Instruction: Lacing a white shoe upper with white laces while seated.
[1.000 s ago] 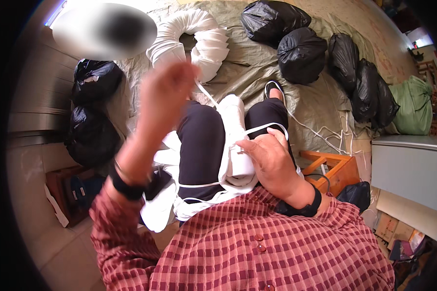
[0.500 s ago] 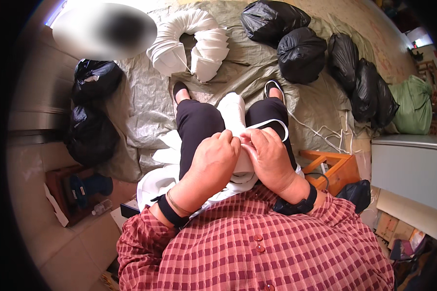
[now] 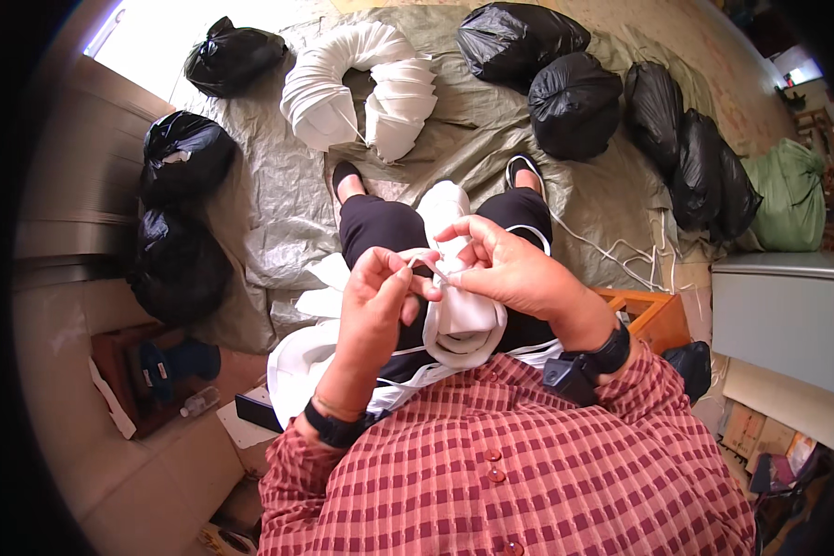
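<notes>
A bundle of white, soft-looking pieces [image 3: 465, 326] lies lengthwise in my lap between my thighs, its far end at knee level. Over its middle, my left hand [image 3: 377, 292] pinches a narrow white strap [image 3: 424, 263] between thumb and fingers. My right hand [image 3: 519, 278] grips the same strap from the other side with thumb and fingertips. Between the two hands a short stretch of strap is bent. Whether it is knotted is too small to tell. More white pieces [image 3: 301, 357] lie spread beside my left thigh.
A curved stack of white pieces [image 3: 317, 88] rests on the grey-green tarp [image 3: 287, 218] ahead. Black bags [image 3: 574, 107] line both sides, with a green sack [image 3: 788, 195] at right. A wooden stool [image 3: 653, 315] is by my right leg. White cords [image 3: 612, 250] trail over the tarp.
My hands have moved slightly apart, and the right hand has turned, its fingers now stretching over the bundle. The strap loop that stood out to the right has dropped lower.
</notes>
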The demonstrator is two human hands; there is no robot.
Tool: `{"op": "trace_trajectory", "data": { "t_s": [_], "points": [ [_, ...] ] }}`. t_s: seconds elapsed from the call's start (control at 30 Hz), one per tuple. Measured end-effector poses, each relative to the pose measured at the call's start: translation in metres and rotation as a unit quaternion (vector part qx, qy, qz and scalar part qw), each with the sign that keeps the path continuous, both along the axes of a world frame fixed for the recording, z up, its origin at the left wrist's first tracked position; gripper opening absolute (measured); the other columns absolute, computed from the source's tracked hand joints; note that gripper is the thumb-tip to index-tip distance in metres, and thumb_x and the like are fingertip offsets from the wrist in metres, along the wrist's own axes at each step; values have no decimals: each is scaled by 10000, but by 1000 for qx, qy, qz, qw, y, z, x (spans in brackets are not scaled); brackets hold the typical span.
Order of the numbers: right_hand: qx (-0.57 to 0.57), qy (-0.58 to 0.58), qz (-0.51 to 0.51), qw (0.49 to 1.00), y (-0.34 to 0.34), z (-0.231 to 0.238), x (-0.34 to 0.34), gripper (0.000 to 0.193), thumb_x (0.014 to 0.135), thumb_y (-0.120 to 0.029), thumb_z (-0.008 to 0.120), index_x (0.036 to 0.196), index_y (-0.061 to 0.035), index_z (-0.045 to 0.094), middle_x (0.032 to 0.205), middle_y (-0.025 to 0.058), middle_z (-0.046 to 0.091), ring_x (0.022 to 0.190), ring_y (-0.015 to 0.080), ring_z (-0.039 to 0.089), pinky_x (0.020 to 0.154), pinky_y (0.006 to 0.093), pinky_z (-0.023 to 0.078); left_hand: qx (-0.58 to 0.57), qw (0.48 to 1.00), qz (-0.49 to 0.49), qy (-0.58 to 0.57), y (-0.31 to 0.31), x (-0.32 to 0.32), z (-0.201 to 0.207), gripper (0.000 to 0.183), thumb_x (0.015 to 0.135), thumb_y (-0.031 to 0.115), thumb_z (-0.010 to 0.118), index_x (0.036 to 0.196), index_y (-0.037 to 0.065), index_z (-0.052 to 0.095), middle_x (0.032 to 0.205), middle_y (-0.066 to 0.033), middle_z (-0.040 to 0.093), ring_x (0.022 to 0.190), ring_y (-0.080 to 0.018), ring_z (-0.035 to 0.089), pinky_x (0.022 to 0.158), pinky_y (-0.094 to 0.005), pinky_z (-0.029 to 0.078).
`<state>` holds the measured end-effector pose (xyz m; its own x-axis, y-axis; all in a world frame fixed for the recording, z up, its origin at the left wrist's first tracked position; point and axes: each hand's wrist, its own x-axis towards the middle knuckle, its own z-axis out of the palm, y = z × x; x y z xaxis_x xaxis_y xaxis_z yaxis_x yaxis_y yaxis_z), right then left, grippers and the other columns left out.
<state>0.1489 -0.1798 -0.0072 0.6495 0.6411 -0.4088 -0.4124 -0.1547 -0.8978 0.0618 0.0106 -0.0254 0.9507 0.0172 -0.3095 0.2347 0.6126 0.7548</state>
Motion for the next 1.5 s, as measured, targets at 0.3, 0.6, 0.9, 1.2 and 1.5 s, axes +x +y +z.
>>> {"op": "trace_trajectory", "data": {
  "t_s": [0.3, 0.6, 0.9, 1.2, 1.5],
  "points": [
    [77, 31, -85, 993, -34, -11, 7, 280, 1049, -93, 546, 1312, 1, 559, 908, 28, 642, 938, 121, 650, 868, 268, 531, 68, 967, 217, 114, 117, -42, -17, 87, 1026, 198, 578, 974, 143, 535, 806, 51, 476, 629, -47, 431, 532, -197, 367],
    [311, 232, -291, 874, -55, -33, -18, 216, 1053, -73, 488, 1239, -44, 595, 867, 42, 608, 947, 198, 668, 967, 365, 561, 321, 858, 148, 374, 255, -185, -29, 67, 936, 116, 656, 915, 92, 597, 691, 21, 522, 500, -68, 476, 401, -198, 337],
    [296, 165, -256, 905, -38, -21, -10, 219, 1051, -89, 493, 1236, -46, 602, 859, 37, 625, 924, 179, 660, 929, 340, 538, 556, 821, -65, -113, -6, 0, 18, 156, 851, 17, 729, 1001, 20, 687, 896, -122, 608, 766, -276, 653, 675, -366, 539],
    [297, 129, -252, 912, -32, -20, -17, 214, 1055, -97, 489, 1226, -35, 601, 826, 27, 606, 830, 133, 617, 928, 330, 532, 697, 659, -114, -259, -17, 18, 8, 88, 849, 55, 710, 909, 6, 669, 857, -96, 626, 726, -264, 648, 663, -361, 524],
    [331, 168, -202, 906, -44, -13, -15, 183, 1032, -59, 463, 1098, -48, 634, 691, -23, 439, 593, 55, 349, 530, 216, 314, 428, 869, -214, 126, -17, 30, -2, 269, 939, 219, 735, 836, -6, 628, 714, 20, 604, 636, -56, 512, 548, -249, 433]
  ]
}}
